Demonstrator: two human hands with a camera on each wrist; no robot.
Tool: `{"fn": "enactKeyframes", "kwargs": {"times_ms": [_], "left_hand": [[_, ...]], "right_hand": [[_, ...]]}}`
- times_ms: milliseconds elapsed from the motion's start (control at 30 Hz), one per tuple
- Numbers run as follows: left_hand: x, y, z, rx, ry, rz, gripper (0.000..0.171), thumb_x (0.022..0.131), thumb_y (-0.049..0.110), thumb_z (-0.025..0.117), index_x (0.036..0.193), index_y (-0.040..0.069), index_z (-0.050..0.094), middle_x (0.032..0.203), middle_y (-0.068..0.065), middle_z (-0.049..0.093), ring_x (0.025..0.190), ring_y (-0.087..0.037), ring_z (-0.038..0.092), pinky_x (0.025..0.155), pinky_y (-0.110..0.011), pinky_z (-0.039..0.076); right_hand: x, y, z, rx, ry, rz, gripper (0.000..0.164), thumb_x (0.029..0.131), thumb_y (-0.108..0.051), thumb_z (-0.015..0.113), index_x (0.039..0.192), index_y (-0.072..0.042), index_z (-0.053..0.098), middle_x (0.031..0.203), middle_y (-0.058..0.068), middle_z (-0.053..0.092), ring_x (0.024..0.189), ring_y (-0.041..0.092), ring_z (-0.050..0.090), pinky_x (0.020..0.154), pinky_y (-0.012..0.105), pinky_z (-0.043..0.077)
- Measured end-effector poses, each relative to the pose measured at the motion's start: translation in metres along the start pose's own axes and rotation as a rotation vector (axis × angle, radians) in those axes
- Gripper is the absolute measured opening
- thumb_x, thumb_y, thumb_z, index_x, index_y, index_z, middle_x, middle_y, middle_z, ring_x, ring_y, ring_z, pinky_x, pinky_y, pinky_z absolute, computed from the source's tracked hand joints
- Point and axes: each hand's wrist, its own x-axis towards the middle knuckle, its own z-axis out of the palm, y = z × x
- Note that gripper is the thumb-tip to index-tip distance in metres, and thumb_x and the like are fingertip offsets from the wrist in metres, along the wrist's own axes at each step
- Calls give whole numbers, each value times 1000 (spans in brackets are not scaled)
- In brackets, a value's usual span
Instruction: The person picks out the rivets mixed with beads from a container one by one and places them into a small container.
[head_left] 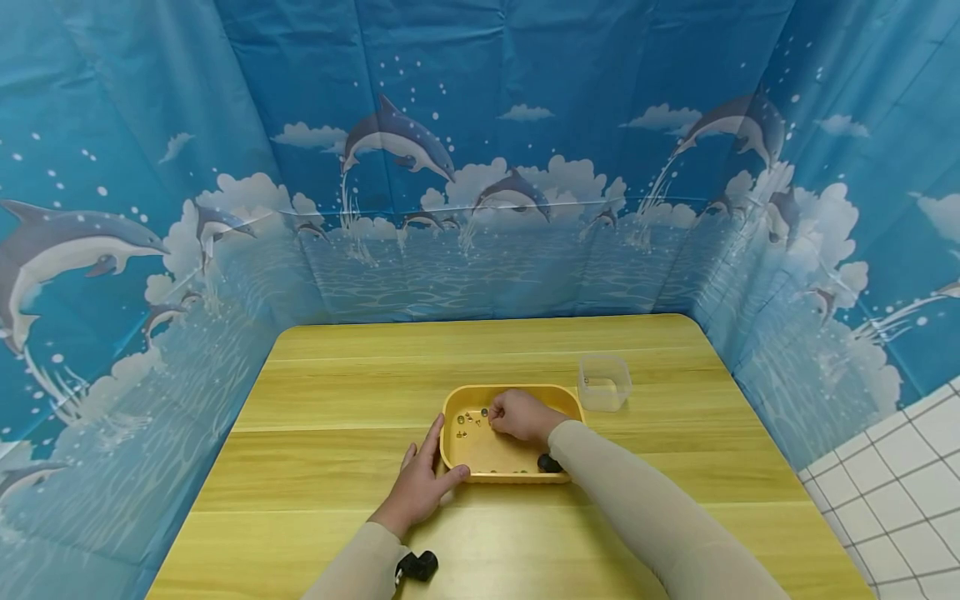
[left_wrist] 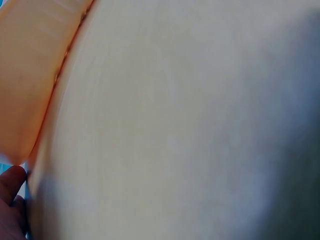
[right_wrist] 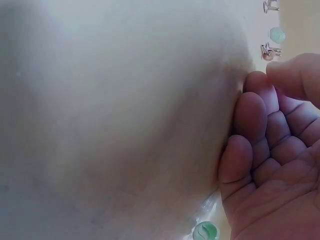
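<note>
Head view's pretty bright and even, with pale glare on the near worktop (head_left: pixel 525 537) and wide-angle stretch toward the sides. Wrist cams are hazier: left one's mostly out of focus, dark shadow on the right; right one's greyish, blurry except around the right hand (right_wrist: pixel 275 155).

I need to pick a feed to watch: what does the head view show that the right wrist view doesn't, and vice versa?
Only the head view shows the left hand at the yellow tray, the clear plastic container and the dolphin-print curtain.

Only the right wrist view shows the palm side of the right hand and the green swirl in one marble.

Both show the right hand, marbles and small metal pieces.
</note>
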Motion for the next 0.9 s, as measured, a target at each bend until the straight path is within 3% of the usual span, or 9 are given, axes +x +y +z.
{"fn": "enactKeyframes", "kwargs": {"times_ms": [367,900], "left_hand": [[0,0,0,4,-1,-3,97,100,46,70,172,31,6,174,-7,28,152,-42,42,131,-61,-1],[0,1,0,5,-1,-1,96,100,46,70,171,31,7,173,-7,30,152,-43,43,132,-61,-1]], "right_hand": [[-4,-3,-3,101,-22,62,6,99,-14,71,95,-11,75,88,-2,68,73,13,57,68,26,49],[-7,-1,-6,232,-74,19,6,99,-10,71,99,-9,77,88,2,70,72,16,58,68,28,51]]}}
